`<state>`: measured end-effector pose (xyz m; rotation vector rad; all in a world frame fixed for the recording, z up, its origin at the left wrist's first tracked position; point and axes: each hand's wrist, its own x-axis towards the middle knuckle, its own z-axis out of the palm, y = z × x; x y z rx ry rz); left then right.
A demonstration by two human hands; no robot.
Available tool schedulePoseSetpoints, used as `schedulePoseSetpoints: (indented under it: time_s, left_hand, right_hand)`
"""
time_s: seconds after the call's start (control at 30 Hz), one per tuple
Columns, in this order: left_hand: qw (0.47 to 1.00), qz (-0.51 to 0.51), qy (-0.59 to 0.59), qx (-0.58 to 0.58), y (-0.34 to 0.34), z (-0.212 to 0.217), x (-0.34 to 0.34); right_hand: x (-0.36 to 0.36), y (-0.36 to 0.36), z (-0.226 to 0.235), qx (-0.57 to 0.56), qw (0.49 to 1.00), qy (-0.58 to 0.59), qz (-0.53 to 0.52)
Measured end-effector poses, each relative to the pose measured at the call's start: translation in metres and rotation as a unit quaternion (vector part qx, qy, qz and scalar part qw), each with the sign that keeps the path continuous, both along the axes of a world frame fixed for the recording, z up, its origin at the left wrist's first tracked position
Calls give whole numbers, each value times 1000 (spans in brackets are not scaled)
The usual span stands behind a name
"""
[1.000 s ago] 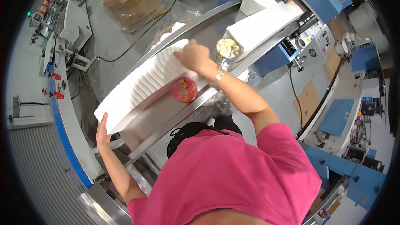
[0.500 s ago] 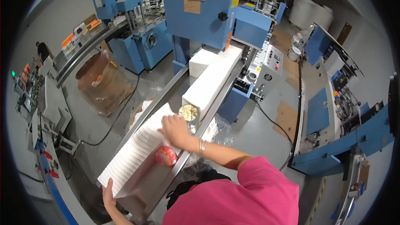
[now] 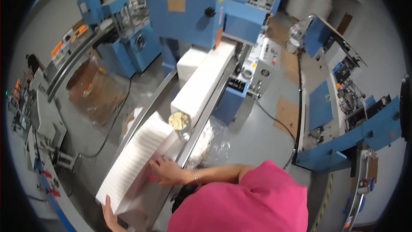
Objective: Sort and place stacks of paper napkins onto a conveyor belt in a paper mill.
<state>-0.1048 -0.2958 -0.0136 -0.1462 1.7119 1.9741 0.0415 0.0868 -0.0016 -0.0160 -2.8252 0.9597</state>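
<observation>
A long stack of white folded paper sheets (image 3: 133, 159) leans on edge in the metal trough (image 3: 195, 146). My left hand (image 3: 110, 217) grips its near end, thumb on the front face. Beside the stack's right side, my right hand (image 3: 169, 172) curves its fingers over a red round container (image 3: 151, 175), which it mostly covers; motion blurs this spot. At the stack's far end stands a clear round jar (image 3: 179, 122) with pale yellow pieces in it. Beyond the jar, a long white paper block (image 3: 204, 83) runs under the blue machine, with a shorter white block (image 3: 190, 63) to its left.
The blue machine housing (image 3: 184, 17) rises over the trough's far end. At its right is a grey control panel (image 3: 269, 60). A large plastic-lined carton (image 3: 92, 90) stands left on the floor. Clear plastic wrap (image 3: 219, 141) lies right of the trough. Another person (image 3: 32, 62) is far left.
My right hand has left the top far end of the stack and come down toward me, over the red container. My left hand stays at the near end. The whole view has shifted slightly.
</observation>
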Motion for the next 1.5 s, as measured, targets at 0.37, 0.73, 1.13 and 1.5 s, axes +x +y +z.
schedulePoseSetpoints:
  time_s: [0.37,0.73,1.13,1.5]
  left_hand:
    - [991,70,-26,-111,14,23,18]
    - [982,93,-60,-154,24,36,19]
    - [979,66,-76,-176,24,31,15]
    - [975,87,-57,-194,-22,46,40]
  right_hand:
    - [-124,223,87,87,955,224,-175]
    - [-174,334,26,385,907,59,-158]
    - [-95,115,45,172,982,-77,18]
    - [-145,100,26,-156,959,-236,-7]
